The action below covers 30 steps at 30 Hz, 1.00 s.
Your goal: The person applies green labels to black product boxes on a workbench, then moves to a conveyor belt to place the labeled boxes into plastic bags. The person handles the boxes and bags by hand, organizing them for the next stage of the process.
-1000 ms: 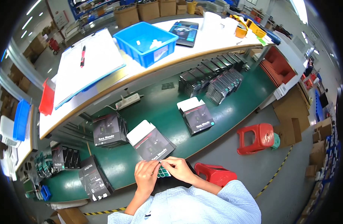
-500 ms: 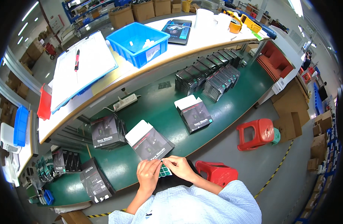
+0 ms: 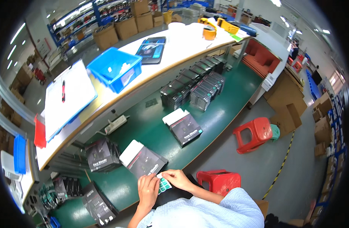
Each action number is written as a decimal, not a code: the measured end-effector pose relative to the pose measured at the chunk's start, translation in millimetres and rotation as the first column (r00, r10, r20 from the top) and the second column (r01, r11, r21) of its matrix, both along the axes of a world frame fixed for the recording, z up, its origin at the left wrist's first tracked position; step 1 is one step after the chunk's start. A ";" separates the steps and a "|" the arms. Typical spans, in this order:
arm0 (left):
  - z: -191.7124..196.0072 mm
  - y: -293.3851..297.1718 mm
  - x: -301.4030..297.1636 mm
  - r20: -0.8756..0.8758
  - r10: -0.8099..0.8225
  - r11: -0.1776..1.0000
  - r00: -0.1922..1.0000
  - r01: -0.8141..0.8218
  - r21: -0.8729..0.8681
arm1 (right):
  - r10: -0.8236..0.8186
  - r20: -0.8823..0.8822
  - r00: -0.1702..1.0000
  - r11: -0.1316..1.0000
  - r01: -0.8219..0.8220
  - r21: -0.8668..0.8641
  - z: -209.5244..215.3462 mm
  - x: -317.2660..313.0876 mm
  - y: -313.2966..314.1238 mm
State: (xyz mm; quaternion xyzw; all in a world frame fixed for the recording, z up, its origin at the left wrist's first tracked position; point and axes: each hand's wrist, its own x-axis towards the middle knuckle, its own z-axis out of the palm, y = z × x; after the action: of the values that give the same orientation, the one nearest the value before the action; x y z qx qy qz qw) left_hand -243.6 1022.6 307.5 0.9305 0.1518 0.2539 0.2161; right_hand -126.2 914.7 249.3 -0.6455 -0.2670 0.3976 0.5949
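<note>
In front of my body, at the table's near edge, my left hand [image 3: 147, 188] grips the left side of a small sheet of green stickers [image 3: 165, 186] laid out in a white-lined grid. My right hand [image 3: 177, 179] has its thumb and fingers pinched at the sheet's upper edge. Whether a single sticker is between those fingertips is too small to tell. Just beyond my hands lies a black printed box [image 3: 146, 161] with its white flap raised. Another black box [image 3: 185, 130], also with a white flap up, stands farther right on the green tabletop [image 3: 220, 110].
Black boxes [image 3: 102, 155] stand to the left, and another box [image 3: 98, 205] lies nearer. Several clear-cased packs [image 3: 193, 81] line the back. A raised white shelf carries a blue bin [image 3: 115, 70], a clipboard [image 3: 70, 98] and a tablet [image 3: 151, 49]. Red stools [image 3: 254, 133] stand right.
The whole view has shifted and turned, so the bench and boxes sit differently in the picture. Both hands stay at the sticker sheet, of which slightly more shows now.
</note>
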 end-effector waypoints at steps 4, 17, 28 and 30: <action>6.0 -15.9 12.0 -0.009 -0.034 0.957 0.999 0.030 -0.289 | -0.155 0.009 0.988 0.985 0.155 -0.072 4.8 14.0 -18.0; -50.8 -111.2 159.6 0.026 -0.175 0.190 0.984 0.060 -0.980 | -0.532 -0.151 0.833 0.844 0.535 -0.017 -16.4 97.7 -150.7; -78.8 -97.0 303.8 0.019 -0.118 0.011 0.993 0.021 -1.000 | -0.491 0.269 0.829 0.867 0.496 0.051 -51.9 336.1 -163.7; -96.0 -97.8 329.0 0.024 -0.126 0.177 0.992 0.047 -0.983 | -0.547 0.459 0.700 0.790 0.614 0.005 -44.7 434.6 -142.1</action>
State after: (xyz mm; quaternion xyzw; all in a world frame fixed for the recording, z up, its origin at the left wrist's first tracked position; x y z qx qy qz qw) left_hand 85.4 924.8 211.5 0.5916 0.2330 0.0567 0.7698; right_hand 308.3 772.5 204.6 -0.8108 -0.1454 0.0527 0.5646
